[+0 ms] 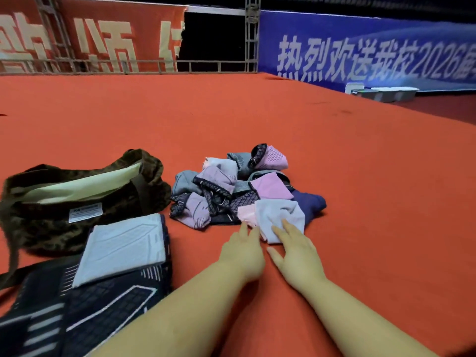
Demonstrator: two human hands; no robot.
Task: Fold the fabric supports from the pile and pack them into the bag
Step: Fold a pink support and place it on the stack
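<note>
A pile of fabric supports in pink, lilac, grey and dark patterned cloth lies on the red carpet. At its near edge sits a pale lilac support over a pink one. My right hand rests with straight fingers on the lilac piece. My left hand reaches beside it, fingertips at the pink piece. A dark green-brown bag with a pale green lining lies open at the left. A folded light grey support lies on a dark patterned one in front of the bag.
The red carpet spreads wide on all sides of the pile. A metal rail and red and blue banners close off the back. Grey trays stand far right at the carpet's edge.
</note>
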